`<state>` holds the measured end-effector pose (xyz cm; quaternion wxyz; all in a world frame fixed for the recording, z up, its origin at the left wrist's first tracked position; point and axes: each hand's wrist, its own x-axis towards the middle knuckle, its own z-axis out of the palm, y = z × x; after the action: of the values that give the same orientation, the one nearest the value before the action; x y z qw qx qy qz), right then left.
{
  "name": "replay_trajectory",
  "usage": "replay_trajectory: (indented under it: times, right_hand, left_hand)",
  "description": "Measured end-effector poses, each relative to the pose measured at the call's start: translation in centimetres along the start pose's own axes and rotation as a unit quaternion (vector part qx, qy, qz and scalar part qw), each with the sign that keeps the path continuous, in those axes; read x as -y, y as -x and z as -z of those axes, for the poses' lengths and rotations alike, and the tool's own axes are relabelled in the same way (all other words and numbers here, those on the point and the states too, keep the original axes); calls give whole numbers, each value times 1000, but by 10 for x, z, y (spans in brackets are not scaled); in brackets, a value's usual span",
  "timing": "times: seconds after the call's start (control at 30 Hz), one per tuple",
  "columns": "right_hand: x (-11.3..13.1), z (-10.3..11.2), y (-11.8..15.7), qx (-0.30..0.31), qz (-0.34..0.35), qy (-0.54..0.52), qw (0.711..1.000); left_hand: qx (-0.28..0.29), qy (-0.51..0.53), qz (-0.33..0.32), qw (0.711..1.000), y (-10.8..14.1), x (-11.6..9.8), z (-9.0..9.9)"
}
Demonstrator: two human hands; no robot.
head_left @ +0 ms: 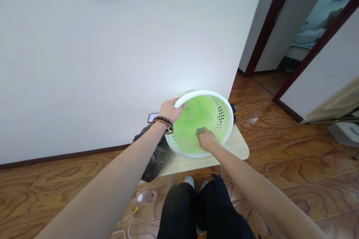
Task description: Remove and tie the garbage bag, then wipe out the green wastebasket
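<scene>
A round plastic basket (230,129) with a white rim, a green inside and rows of holes in its wall stands tilted over a small pale table. My left hand (171,110), with a beaded bracelet on the wrist, is closed around the rim at the upper left. Inside the basket, my right hand (206,139) is closed on a small grey cloth (200,130), which is against or close to the green surface. The fingers of my right hand are partly hidden by the back of the hand.
The pale table (240,145) stands against a white wall. On it are a phone (152,117) and a black plastic bag (157,160) at the left. A clear bottle (147,197) and a white cable (129,218) lie on the wood-patterned floor. A doorway opens at right.
</scene>
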<state>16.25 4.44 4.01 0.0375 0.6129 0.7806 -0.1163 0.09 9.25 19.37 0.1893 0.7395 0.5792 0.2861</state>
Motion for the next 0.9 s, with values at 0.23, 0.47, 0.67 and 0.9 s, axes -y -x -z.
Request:
replay_trajectory:
  times: [0.23,0.47,0.67,0.9]
  right_hand:
    - [1,-13,48,11,30,11,999]
    - [1,-4,94,93,93,-89,987]
    - [5,11,116,169,154,-81,970]
    - [23,7,110,59,126,82,987]
  left_hand:
    - [-26,61,15,998,75,-5,-8]
    - [-30,70,25,997,99,-13,-7]
    - [-22,62,43,997,86,-20,-3]
    - [-16,94,80,992,70,-15,3]
